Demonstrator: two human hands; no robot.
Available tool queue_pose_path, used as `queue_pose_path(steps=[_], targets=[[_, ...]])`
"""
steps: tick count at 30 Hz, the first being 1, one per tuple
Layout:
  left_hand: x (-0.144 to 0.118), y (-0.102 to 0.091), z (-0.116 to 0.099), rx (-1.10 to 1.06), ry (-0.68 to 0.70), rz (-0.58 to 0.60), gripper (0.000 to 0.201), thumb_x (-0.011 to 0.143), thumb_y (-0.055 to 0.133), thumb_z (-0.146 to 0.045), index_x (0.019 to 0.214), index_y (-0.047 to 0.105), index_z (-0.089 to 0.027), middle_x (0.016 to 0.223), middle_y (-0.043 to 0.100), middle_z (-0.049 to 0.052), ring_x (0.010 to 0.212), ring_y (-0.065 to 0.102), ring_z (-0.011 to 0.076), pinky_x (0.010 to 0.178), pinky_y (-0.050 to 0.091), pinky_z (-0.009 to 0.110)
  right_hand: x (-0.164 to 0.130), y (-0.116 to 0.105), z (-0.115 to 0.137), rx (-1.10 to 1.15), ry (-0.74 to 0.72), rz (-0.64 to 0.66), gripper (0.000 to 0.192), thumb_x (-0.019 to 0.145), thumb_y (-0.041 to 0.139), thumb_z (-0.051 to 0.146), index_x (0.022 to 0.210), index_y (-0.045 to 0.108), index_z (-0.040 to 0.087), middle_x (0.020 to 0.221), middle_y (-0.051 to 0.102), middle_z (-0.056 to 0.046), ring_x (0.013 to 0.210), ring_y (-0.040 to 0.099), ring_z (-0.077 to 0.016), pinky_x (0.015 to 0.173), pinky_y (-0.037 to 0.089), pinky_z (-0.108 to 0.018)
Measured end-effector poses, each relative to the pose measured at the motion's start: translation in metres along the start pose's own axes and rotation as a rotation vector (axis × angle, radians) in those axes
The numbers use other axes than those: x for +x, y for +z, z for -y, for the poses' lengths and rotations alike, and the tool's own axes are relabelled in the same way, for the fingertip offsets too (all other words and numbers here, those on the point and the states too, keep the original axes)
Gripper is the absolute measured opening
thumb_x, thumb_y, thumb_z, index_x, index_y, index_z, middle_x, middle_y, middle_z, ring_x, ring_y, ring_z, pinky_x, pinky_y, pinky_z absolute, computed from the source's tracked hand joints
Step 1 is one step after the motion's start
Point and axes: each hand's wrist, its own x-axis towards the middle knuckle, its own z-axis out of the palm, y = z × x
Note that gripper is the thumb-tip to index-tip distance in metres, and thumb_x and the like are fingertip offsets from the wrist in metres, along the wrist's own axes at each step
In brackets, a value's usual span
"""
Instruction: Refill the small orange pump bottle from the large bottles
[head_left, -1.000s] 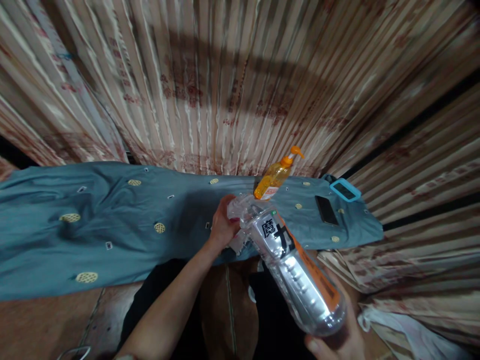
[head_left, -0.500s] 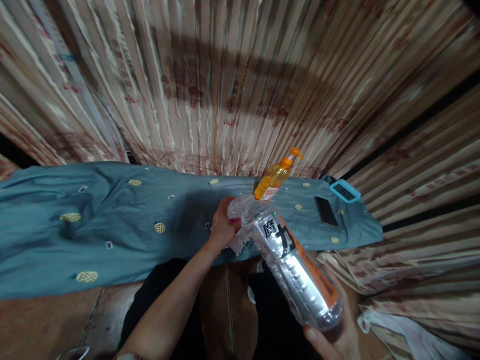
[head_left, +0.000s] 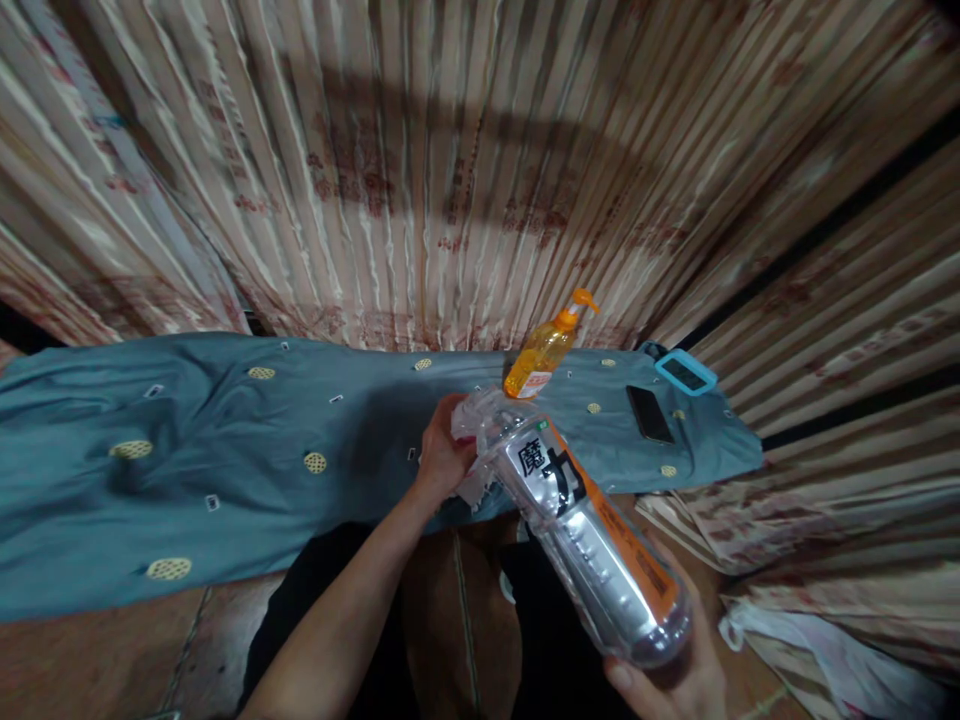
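Observation:
A large clear plastic bottle (head_left: 592, 540) with a silver, orange and black label lies tilted across my lap, its base toward me. My right hand (head_left: 675, 660) is wrapped round the base end, thumb on the near side. At the neck end, my left hand (head_left: 444, 452) is closed on a crumpled clear plastic wrapper (head_left: 474, 485) bunched about the bottle's top. A bit of red or pink shows beside the left fingers; what it is I cannot make out. The bottle's mouth is hidden by the plastic.
On the green cloth-covered bench (head_left: 247, 430) stand an orange pump bottle (head_left: 538, 355), a dark phone (head_left: 649, 414) and a blue-framed digital clock (head_left: 685, 373). Pleated curtains (head_left: 420, 180) hang behind and to the right. A white plastic bag (head_left: 832, 650) lies at lower right.
Both hands keep their grips, and the bottle has barely shifted. The view has turned very slightly, so the bench things sit a little further left.

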Motion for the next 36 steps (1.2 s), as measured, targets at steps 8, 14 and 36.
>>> queue_pose_path(steps=[8,14,36], targets=[[0.0,-0.003,-0.001,0.001,0.013,0.01,0.045,0.07,0.07,-0.027,0.112,0.057,-0.019,0.103,0.069,0.006,0.092,0.067,0.0218,0.083,0.054,0.035,-0.003,0.0,0.0,0.046,0.051,-0.027,0.093,0.064,0.08,0.059,0.14,0.043,0.022,0.132,0.061,-0.011,0.117,0.064,-0.0278,0.094,0.054,-0.033],[0.0,-0.001,0.004,-0.037,0.023,0.014,0.05,0.068,0.073,-0.03,0.114,0.056,-0.018,0.106,0.069,0.007,0.094,0.067,0.0227,0.086,0.054,0.037,-0.003,-0.005,-0.013,0.155,0.068,0.015,0.099,0.057,0.087,0.051,0.142,0.043,0.027,0.142,0.056,-0.008,0.127,0.058,-0.0248,0.099,0.05,-0.026],[0.0,0.001,0.004,-0.044,0.033,0.01,0.048,0.068,0.071,-0.032,0.112,0.056,-0.019,0.104,0.068,0.006,0.091,0.067,0.0228,0.083,0.055,0.036,-0.012,0.006,0.019,0.189,0.158,-0.044,0.092,0.058,0.086,0.054,0.138,0.046,0.031,0.134,0.063,-0.002,0.12,0.063,-0.0183,0.098,0.048,-0.021]])
